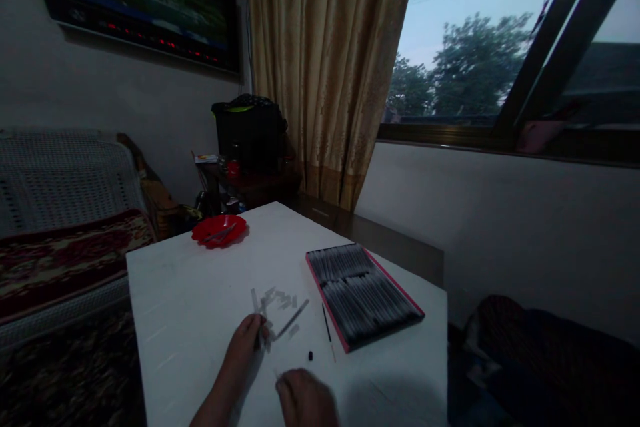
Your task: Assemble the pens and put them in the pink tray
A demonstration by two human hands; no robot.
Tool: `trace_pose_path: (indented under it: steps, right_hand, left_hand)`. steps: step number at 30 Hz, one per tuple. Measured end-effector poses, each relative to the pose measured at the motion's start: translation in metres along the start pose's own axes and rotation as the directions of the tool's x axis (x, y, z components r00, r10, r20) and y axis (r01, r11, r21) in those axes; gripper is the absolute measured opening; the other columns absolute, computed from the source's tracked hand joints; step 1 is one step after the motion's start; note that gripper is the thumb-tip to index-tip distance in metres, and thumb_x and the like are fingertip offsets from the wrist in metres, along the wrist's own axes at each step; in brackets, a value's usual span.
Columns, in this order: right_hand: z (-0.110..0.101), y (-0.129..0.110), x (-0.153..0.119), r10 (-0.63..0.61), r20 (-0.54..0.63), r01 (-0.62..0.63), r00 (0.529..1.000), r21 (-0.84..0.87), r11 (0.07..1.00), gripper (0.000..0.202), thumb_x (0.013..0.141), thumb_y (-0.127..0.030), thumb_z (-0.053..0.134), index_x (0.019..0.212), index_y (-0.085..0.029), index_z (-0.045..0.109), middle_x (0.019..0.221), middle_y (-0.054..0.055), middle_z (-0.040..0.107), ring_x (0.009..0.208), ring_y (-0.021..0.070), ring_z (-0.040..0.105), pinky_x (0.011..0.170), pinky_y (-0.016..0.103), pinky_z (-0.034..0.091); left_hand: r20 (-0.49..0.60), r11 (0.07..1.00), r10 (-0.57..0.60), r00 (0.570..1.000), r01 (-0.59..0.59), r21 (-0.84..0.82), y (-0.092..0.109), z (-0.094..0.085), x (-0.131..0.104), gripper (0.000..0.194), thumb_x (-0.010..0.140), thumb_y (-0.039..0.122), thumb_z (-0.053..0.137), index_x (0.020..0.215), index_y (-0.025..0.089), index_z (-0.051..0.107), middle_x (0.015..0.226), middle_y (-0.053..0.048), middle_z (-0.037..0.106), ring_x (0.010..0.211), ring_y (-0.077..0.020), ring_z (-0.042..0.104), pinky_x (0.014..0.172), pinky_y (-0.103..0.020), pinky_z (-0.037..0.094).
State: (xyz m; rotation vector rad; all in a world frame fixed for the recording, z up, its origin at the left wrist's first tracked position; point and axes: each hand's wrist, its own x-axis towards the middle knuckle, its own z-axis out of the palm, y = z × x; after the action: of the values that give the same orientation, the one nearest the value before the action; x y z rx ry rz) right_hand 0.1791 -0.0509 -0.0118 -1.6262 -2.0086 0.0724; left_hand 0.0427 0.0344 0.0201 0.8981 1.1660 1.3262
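My left hand (249, 335) is closed on a thin translucent strip (255, 300) that points up from its fingers above the white table (190, 307). Nearer the front, my right hand (304, 395) is blurred, its fingers pinched together on something small and pale that I cannot make out. Several short grey pieces (283, 300) lie beyond my left hand, with a longer grey strip (294, 318) slanting beside them. A small black piece (311, 355) rests above my right hand. To its right lies a thin dark stick (327, 323) with a pale end.
A pink-edged box (370, 293) filled with rows of dark, clear-sided items is on the table's right side. A red scalloped dish (220, 231) holding thin sticks stands at the far left corner. A patterned sofa (75, 240) is at the left.
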Motion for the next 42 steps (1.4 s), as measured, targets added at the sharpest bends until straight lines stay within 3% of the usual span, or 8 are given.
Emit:
trace_pose_path:
  steps: [5,9,14,19,25,33,39,42]
  right_hand:
    - [-0.037,0.048,0.020,0.135,0.001,-0.134,0.991,-0.128,0.983,0.022,0.091,-0.021,0.046,0.095,-0.021,0.068,0.085,0.006,0.073,0.075,0.0203,0.070,0.065,0.025,0.047]
    - [-0.044,0.048,0.030,0.259,0.103,-0.232,0.960,-0.220,0.948,0.022,0.092,-0.021,0.047,0.091,-0.020,0.069,0.084,0.007,0.073,0.074,0.0204,0.070,0.062,0.024,0.045]
    - [-0.042,0.045,0.030,0.283,0.099,-0.256,0.954,-0.222,0.941,0.022,0.094,-0.023,0.046,0.090,-0.019,0.068,0.085,0.008,0.073,0.077,0.0201,0.070,0.063,0.023,0.044]
    - [-0.031,0.060,0.013,0.201,-0.033,-0.203,0.979,-0.134,0.970,0.024,0.093,-0.017,0.043,0.081,-0.020,0.063,0.075,0.004,0.070,0.069,0.0174,0.068,0.061,0.022,0.041]
    - [-0.023,0.078,-0.010,0.058,-0.162,-0.073,0.985,-0.089,0.993,0.024,0.088,-0.015,0.040,0.071,-0.022,0.056,0.065,0.001,0.065,0.059,0.0147,0.064,0.058,0.021,0.038]
    - [-0.066,0.089,0.013,0.124,-0.095,-0.128,0.988,-0.037,0.991,0.023,0.092,-0.021,0.042,0.085,-0.020,0.064,0.080,0.004,0.069,0.073,0.0154,0.066,0.065,0.020,0.039]
    - [-0.109,0.086,0.092,0.256,0.003,-0.247,0.967,-0.248,0.937,0.024,0.092,-0.020,0.044,0.096,-0.019,0.067,0.097,0.007,0.069,0.086,0.0172,0.065,0.072,0.023,0.041]
    - [-0.105,0.088,0.132,0.246,0.020,-0.230,0.969,-0.282,0.931,0.024,0.090,-0.021,0.046,0.095,-0.019,0.070,0.101,0.010,0.068,0.088,0.0193,0.064,0.072,0.025,0.041]
  left_hand:
    - [0.025,1.000,-0.025,0.999,0.025,0.002,0.004,-0.003,-0.005,0.048,0.058,0.063,0.071,0.069,0.017,0.063,0.045,0.007,0.049,0.046,-0.0098,0.047,0.059,-0.027,0.046]
    - [0.040,0.999,-0.026,0.999,0.025,0.021,0.003,-0.007,-0.007,0.050,0.057,0.066,0.069,0.068,0.017,0.063,0.043,0.009,0.043,0.044,-0.0091,0.044,0.065,-0.031,0.050]
    - [0.097,0.994,-0.019,0.995,0.008,0.110,-0.002,-0.009,-0.006,0.055,0.060,0.070,0.064,0.072,0.017,0.065,0.040,0.011,0.038,0.042,-0.0083,0.039,0.062,-0.030,0.050]
    - [0.135,0.960,0.050,0.990,-0.085,0.267,-0.004,-0.010,-0.006,0.052,0.059,0.067,0.066,0.072,0.017,0.070,0.051,0.003,0.056,0.054,-0.0141,0.054,0.058,-0.026,0.047]
    - [0.204,0.798,0.203,0.958,-0.282,0.532,-0.017,-0.013,-0.011,0.039,0.067,0.055,0.064,0.084,0.021,0.074,0.087,-0.005,0.076,0.086,-0.0253,0.068,0.080,-0.034,0.053]
    - [0.405,0.335,0.446,0.798,-0.569,0.751,-0.029,-0.006,-0.025,0.030,0.085,0.040,0.051,0.104,0.024,0.068,0.095,-0.005,0.075,0.086,-0.0201,0.070,0.077,-0.030,0.057]
    - [0.561,-0.048,0.603,0.567,-0.676,0.735,-0.040,-0.006,-0.031,0.029,0.085,0.041,0.054,0.107,0.025,0.065,0.095,-0.005,0.075,0.089,-0.0227,0.070,0.077,-0.034,0.059]
    - [0.576,-0.099,0.635,0.515,-0.685,0.722,-0.043,-0.007,-0.030,0.029,0.085,0.045,0.055,0.104,0.026,0.065,0.094,-0.005,0.075,0.088,-0.0225,0.071,0.076,-0.034,0.059]
